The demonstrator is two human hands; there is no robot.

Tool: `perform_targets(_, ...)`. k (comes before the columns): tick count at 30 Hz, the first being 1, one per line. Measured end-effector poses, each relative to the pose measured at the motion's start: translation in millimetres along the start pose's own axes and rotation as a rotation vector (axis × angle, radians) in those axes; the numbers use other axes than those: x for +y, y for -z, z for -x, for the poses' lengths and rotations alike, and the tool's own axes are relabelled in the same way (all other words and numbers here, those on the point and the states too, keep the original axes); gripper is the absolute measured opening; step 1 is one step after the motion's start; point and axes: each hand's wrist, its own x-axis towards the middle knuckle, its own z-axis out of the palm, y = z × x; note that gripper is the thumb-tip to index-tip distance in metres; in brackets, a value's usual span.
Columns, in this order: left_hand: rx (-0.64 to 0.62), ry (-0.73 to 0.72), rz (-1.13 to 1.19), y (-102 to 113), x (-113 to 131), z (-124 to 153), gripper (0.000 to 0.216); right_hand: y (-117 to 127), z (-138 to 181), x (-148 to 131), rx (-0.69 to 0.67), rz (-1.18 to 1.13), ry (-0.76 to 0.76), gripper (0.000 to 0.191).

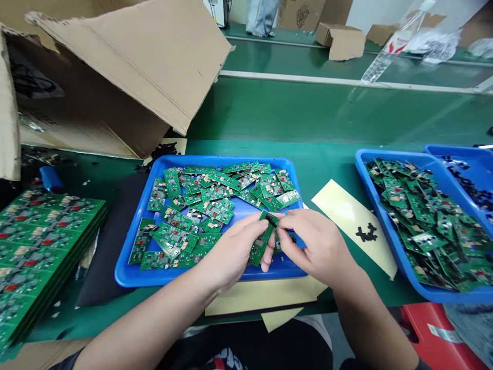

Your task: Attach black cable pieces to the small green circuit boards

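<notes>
My left hand [241, 244] is closed on a small green circuit board [259, 247], held tilted over the front right of a blue tray [127, 257]. A small black piece [271, 220] sits at the board's upper end, partly covered by my fingers. At that end, the thumb and forefinger of my right hand [314, 244] pinch the black piece's edge. Loose circuit boards [215, 192] lie in a jumble in the tray beneath and beyond both hands. To the right, several small black pieces [366, 233] rest on a pale yellow sheet [335, 205].
Stacked uncut board panels [46, 246] stand at left, near an open cardboard box [146, 56]. A second blue tray [418, 288] full of boards is at right, beside another blue tray [449, 150] with black parts. A plastic bottle [396, 43] stands behind on the ledge.
</notes>
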Motion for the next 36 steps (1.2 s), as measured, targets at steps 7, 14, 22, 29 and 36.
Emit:
perform_targets(7,0.008,0.023,-0.059,1,0,0,0.028,-1,0,-1,0.014,0.049,0.016,0.014)
perform_targets(14,0.007,0.006,-0.081,0,1,0,0.024,-2,1,0,0.044,0.064,-0.027,0.013)
perform_targets(22,-0.035,-0.005,-0.285,4,2,0,0.031,-3,0,4,0.091,0.127,-0.073,0.013)
perform_targets(29,-0.107,0.072,-0.347,5,5,-2,0.033,-2,-4,6,0.091,0.183,0.034,0.014)
perform_targets(36,-0.146,0.075,-0.316,9,9,1,0.037,-11,-1,5,0.146,0.091,0.006,0.021)
